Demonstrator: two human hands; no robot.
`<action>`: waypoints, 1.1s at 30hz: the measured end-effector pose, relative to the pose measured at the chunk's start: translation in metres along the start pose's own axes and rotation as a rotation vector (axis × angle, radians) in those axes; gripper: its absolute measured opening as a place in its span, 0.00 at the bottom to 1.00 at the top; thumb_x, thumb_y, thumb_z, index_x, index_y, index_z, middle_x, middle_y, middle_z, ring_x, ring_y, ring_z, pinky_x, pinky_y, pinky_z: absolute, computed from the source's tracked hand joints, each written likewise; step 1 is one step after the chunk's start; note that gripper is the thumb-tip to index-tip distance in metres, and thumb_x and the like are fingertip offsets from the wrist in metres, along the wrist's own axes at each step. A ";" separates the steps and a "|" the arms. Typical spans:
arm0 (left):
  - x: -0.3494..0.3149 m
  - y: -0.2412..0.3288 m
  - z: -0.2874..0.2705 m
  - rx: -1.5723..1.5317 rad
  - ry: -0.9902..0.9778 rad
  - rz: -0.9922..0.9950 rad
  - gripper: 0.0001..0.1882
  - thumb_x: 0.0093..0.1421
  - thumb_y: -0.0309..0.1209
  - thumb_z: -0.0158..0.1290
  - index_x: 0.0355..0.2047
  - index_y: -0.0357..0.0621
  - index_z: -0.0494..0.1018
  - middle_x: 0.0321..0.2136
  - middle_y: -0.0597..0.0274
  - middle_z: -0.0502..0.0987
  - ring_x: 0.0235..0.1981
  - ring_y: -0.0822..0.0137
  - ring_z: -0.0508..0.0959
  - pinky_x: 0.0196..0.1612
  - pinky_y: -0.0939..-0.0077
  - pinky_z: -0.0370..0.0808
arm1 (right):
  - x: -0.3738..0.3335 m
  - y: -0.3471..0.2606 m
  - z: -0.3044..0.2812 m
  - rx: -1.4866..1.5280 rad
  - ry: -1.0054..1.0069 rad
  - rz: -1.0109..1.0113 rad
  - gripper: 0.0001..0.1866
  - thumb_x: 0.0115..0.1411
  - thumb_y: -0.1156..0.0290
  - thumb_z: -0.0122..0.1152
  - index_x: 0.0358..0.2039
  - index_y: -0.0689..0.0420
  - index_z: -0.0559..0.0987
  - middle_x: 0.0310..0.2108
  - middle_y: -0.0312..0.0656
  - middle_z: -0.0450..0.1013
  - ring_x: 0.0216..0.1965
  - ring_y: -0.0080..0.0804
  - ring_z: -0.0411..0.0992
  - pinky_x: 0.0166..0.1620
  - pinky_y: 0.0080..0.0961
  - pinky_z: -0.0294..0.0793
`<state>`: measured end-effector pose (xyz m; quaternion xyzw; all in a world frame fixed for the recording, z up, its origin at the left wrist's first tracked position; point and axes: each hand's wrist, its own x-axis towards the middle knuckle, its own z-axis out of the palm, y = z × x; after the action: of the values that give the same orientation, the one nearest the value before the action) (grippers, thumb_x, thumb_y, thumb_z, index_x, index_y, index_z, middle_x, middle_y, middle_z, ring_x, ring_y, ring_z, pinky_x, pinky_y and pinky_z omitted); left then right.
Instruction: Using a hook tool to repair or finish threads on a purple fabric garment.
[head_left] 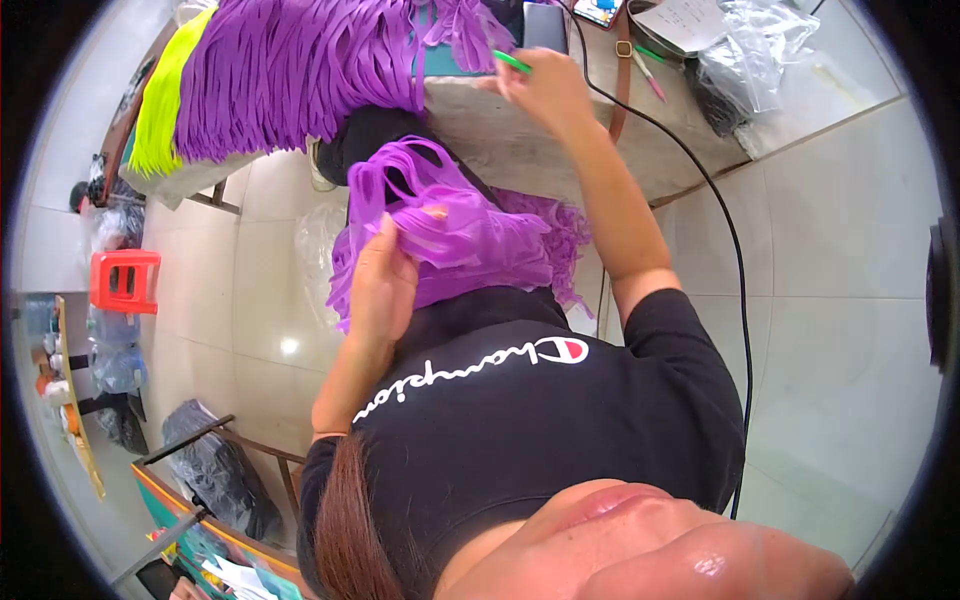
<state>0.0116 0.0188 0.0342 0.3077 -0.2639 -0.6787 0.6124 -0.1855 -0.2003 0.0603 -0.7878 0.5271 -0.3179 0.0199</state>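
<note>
A bundle of soft, looped purple strips [470, 225] is spread over my lap. My left hand [385, 275] is closed on the near left part of the bundle, thumb on top and the other fingers partly hidden by the loops. Up at the table edge, my right hand [550, 92] grips a slim bright green tool [512, 62]; its exact kind cannot be made out. The tool's tip is close to a small heap of purple strips [465, 30] on the table. Left of that, a long row of purple strips [290, 75] drapes over the table front.
Yellow-green strips [165, 100] hang at the table's far left end. A black cable [735, 230] runs down on the right. The table [520, 140] also bears a phone [598, 10], a brown-strapped watch [624, 48] and clear plastic [760, 50]. A red stool [125, 280] stands left.
</note>
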 end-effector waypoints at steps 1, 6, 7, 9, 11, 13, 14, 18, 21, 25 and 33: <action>0.001 -0.006 0.001 0.015 0.026 0.023 0.18 0.68 0.34 0.39 0.46 0.31 0.71 0.45 0.52 0.75 0.49 0.66 0.72 0.57 0.69 0.63 | 0.019 0.000 0.020 0.035 0.011 -0.013 0.13 0.49 0.60 0.65 0.23 0.57 0.78 0.24 0.44 0.76 0.30 0.45 0.76 0.34 0.37 0.74; -0.002 -0.006 0.021 0.231 0.042 0.070 0.17 0.64 0.27 0.47 0.53 0.36 0.67 0.42 0.57 0.76 0.45 0.71 0.74 0.51 0.75 0.69 | 0.084 0.006 0.078 0.027 -0.146 0.110 0.18 0.48 0.56 0.67 0.29 0.59 0.79 0.30 0.49 0.77 0.35 0.46 0.76 0.39 0.37 0.73; -0.002 -0.004 0.027 0.218 0.066 0.081 0.21 0.63 0.25 0.49 0.57 0.37 0.63 0.41 0.57 0.76 0.43 0.71 0.75 0.48 0.76 0.71 | 0.087 0.014 0.086 0.054 -0.183 0.148 0.20 0.48 0.56 0.68 0.31 0.60 0.79 0.32 0.50 0.77 0.37 0.46 0.76 0.40 0.37 0.73; -0.002 -0.005 0.026 0.194 0.109 0.107 0.26 0.62 0.23 0.50 0.60 0.37 0.58 0.40 0.57 0.76 0.41 0.70 0.76 0.45 0.76 0.73 | 0.066 0.000 0.075 0.170 -0.109 0.078 0.21 0.48 0.55 0.68 0.34 0.60 0.78 0.31 0.49 0.76 0.37 0.43 0.76 0.41 0.36 0.73; -0.005 -0.006 0.020 0.304 0.116 0.166 0.34 0.60 0.21 0.52 0.64 0.39 0.49 0.40 0.56 0.76 0.39 0.69 0.78 0.40 0.76 0.76 | 0.033 -0.024 0.044 0.336 -0.180 -0.018 0.22 0.50 0.56 0.67 0.39 0.60 0.77 0.30 0.46 0.76 0.35 0.35 0.75 0.40 0.31 0.72; -0.005 -0.005 0.027 0.317 0.139 0.211 0.36 0.59 0.21 0.53 0.64 0.39 0.47 0.41 0.55 0.76 0.39 0.69 0.78 0.38 0.76 0.76 | -0.019 -0.041 0.016 0.676 -0.478 -0.016 0.19 0.53 0.59 0.66 0.39 0.60 0.77 0.29 0.40 0.76 0.33 0.25 0.72 0.38 0.26 0.71; -0.005 -0.003 0.031 0.338 0.159 0.255 0.39 0.59 0.21 0.53 0.65 0.39 0.44 0.41 0.55 0.76 0.38 0.69 0.78 0.36 0.76 0.77 | -0.047 -0.049 0.005 0.971 -0.624 0.018 0.17 0.55 0.60 0.64 0.37 0.61 0.78 0.28 0.36 0.75 0.32 0.21 0.70 0.37 0.23 0.70; -0.001 0.001 0.023 0.451 0.076 0.266 0.32 0.61 0.24 0.52 0.63 0.37 0.51 0.44 0.55 0.75 0.41 0.69 0.77 0.40 0.75 0.77 | -0.101 -0.043 -0.025 1.067 -0.667 -0.080 0.09 0.56 0.69 0.63 0.31 0.62 0.78 0.25 0.30 0.72 0.29 0.15 0.65 0.33 0.18 0.66; 0.006 -0.007 0.013 0.237 0.135 0.267 0.22 0.66 0.35 0.46 0.55 0.33 0.65 0.47 0.56 0.74 0.44 0.69 0.76 0.49 0.75 0.75 | -0.106 -0.029 -0.047 1.038 -0.614 0.035 0.07 0.56 0.72 0.63 0.30 0.62 0.77 0.23 0.29 0.69 0.27 0.14 0.63 0.31 0.16 0.64; 0.010 0.001 -0.003 -0.159 0.208 0.058 0.18 0.66 0.33 0.45 0.51 0.33 0.68 0.45 0.54 0.76 0.45 0.65 0.77 0.48 0.72 0.77 | -0.101 -0.022 -0.062 0.898 -0.425 -0.013 0.07 0.56 0.73 0.64 0.28 0.63 0.77 0.21 0.30 0.68 0.25 0.15 0.63 0.29 0.15 0.63; 0.002 0.004 0.005 -0.006 0.230 0.200 0.09 0.62 0.24 0.50 0.42 0.34 0.73 0.38 0.56 0.78 0.39 0.65 0.79 0.45 0.70 0.78 | -0.106 -0.029 -0.040 1.336 -0.089 0.054 0.17 0.65 0.65 0.48 0.32 0.68 0.79 0.37 0.38 0.67 0.31 0.21 0.64 0.31 0.14 0.61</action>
<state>0.0105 0.0159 0.0398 0.3539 -0.2193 -0.5753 0.7041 -0.2087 -0.0861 0.0517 -0.6052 0.2353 -0.5425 0.5329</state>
